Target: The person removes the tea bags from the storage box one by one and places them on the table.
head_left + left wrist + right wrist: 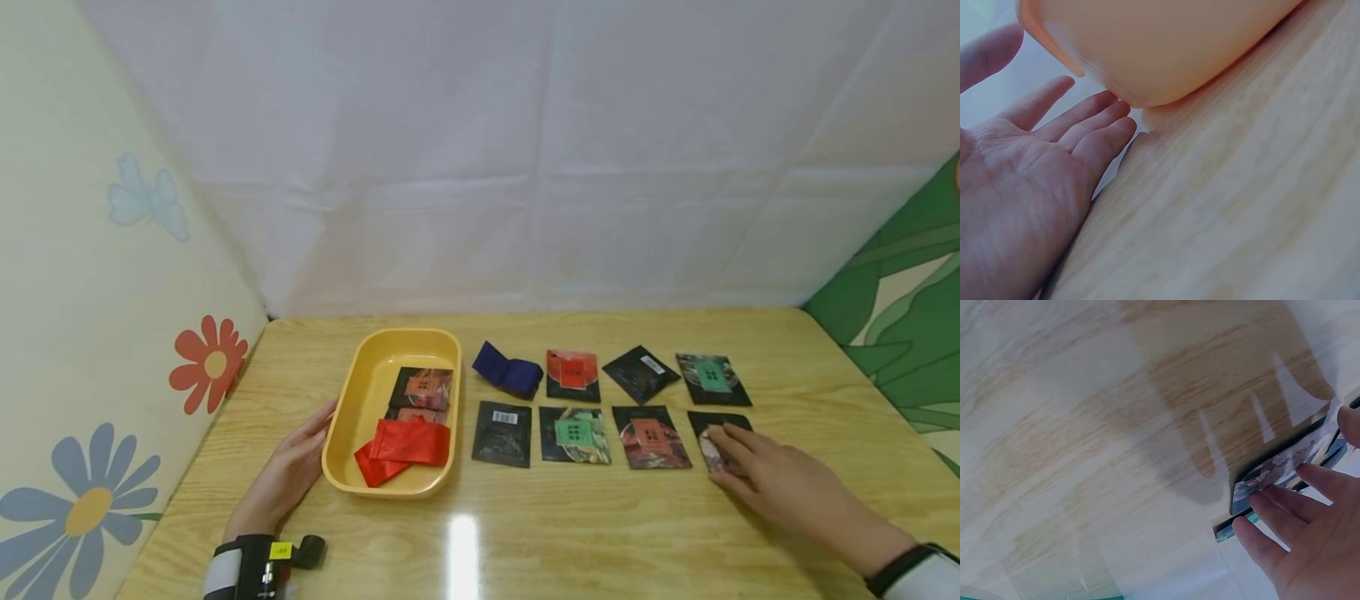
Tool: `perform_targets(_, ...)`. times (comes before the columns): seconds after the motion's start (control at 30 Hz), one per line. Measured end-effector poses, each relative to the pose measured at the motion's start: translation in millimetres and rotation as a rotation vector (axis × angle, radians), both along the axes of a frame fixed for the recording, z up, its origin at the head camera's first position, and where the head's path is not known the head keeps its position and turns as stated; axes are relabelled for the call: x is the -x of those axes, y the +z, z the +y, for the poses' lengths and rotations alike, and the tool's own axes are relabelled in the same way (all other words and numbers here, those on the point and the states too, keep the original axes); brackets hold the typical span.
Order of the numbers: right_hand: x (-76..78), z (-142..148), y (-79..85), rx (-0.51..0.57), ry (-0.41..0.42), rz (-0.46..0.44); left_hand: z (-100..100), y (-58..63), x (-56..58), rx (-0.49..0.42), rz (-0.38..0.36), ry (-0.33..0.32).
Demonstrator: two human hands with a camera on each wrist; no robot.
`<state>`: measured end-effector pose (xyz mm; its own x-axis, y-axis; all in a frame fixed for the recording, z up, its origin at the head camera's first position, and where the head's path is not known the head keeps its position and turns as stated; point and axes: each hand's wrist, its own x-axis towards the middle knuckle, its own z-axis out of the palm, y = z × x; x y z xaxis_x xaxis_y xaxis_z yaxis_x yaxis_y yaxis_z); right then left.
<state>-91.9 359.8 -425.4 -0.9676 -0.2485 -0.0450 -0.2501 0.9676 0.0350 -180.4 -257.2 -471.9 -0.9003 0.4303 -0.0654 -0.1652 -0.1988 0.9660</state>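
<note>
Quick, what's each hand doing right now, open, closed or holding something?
Left hand: open, fingers at the side of the yellow tray.
Right hand: open, fingertips on the nearest-right packet.

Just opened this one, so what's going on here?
A person's right hand has its fingertips on a dark packet, nearest right in two rows on the wooden table. Six other packets and a folded blue piece make up the rest. The left hand is at the left side of a yellow tray, where red pieces and packets with reddish labels lie.
</note>
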Motion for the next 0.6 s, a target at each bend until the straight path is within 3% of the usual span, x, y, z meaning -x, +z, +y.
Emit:
perform_targets(0.27, 2.0, -12, 14.2, -0.002, 0.081, 0.047, 0, -1.2, 0.1, -0.01, 0.001, 0.002)
perform_targets(0.6, 8.7, -56, 41.2, -0.008, 0.174, 0.124, 2, 0.7, 0.6, 0.011, -0.014, 0.018)
